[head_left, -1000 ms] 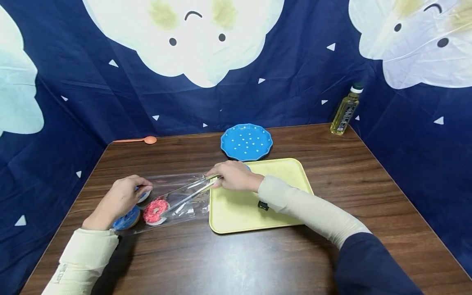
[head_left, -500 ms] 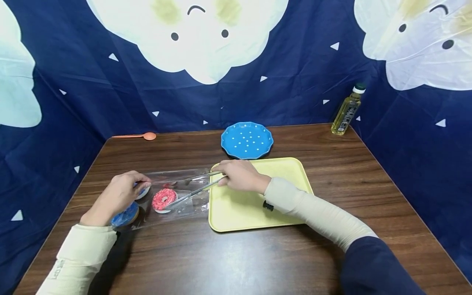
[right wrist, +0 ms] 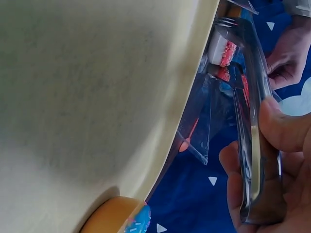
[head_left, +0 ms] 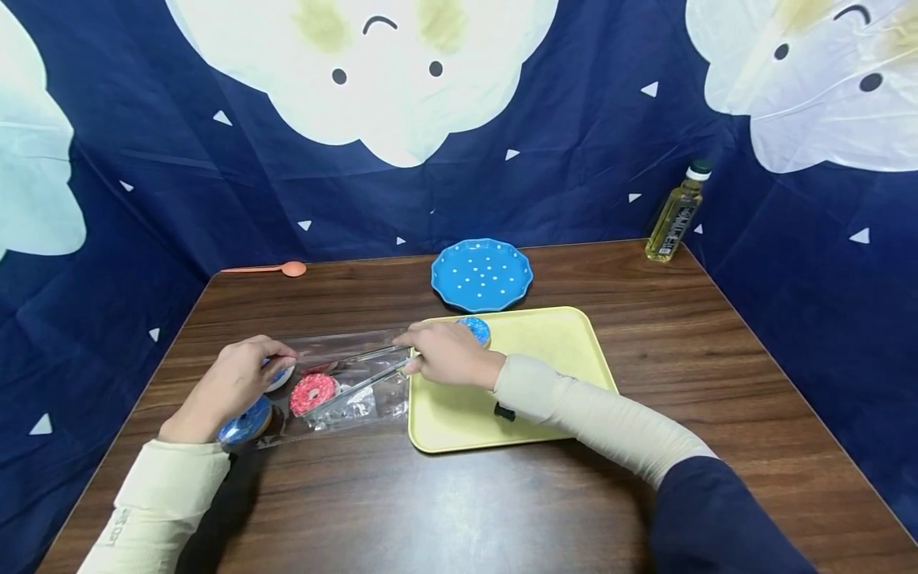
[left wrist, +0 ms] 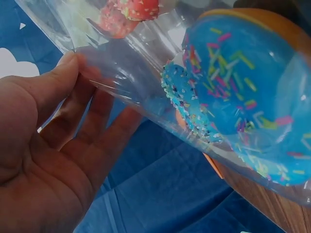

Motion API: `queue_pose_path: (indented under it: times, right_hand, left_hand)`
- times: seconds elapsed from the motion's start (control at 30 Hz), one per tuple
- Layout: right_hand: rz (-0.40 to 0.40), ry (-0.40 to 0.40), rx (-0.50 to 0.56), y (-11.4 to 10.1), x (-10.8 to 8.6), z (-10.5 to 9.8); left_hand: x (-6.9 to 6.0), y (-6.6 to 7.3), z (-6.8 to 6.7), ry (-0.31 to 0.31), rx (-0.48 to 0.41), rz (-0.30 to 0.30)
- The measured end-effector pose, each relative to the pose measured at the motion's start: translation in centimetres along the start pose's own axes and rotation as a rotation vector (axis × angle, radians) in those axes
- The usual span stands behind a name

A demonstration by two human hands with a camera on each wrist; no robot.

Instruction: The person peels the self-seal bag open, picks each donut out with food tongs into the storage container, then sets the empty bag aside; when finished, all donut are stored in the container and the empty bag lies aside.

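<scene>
And there's movement: my right hand [head_left: 452, 355], gripping the metal tongs [right wrist: 266, 206], has shifted left, uncovering a blue donut [head_left: 477, 328] on the yellow tray [head_left: 445, 418]. The pink donut [head_left: 324, 386] slides slightly toward my left hand [head_left: 225, 391], which pinches the clear bag [head_left: 390, 408]. It's still inside, so I'd call removal unfinished; whether the tongs clamp it, I can't tell.

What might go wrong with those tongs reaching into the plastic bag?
The tongs might snag the clear bag. The pink doughnut near their tips could slip away. Should the left hand lose its pinch on the bag's edge, the bag might shift as the tongs pull out.
</scene>
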State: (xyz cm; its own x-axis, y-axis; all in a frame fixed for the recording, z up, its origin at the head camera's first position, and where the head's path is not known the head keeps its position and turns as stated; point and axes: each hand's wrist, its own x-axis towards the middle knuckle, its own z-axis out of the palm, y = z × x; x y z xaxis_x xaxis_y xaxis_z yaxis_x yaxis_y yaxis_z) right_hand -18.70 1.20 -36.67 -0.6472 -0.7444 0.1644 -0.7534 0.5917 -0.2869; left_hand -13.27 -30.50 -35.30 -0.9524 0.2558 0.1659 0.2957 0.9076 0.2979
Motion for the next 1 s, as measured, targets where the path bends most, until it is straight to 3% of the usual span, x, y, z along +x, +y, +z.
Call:
queue_pose_path:
  times: [0.33,0.53,0.77,1.0]
  right_hand:
    - [0.012,0.045,0.040,0.6,-1.3,-1.1]
    - [0.049,0.074,0.025,1.5,-3.3,-2.0]
    - [0.080,0.113,0.024,2.7,-5.6,-2.5]
    - [0.111,0.160,0.030,3.5,-8.1,-3.3]
  left_hand:
    - [-0.2,-0.2,0.3,0.029,-0.005,0.030]
    - [-0.2,-0.2,0.2,0.003,-0.010,0.011]
    - [-0.2,-0.3,0.2,0.033,0.001,0.053]
    - [-0.3,-0.4,0.4,0.034,-0.012,0.049]
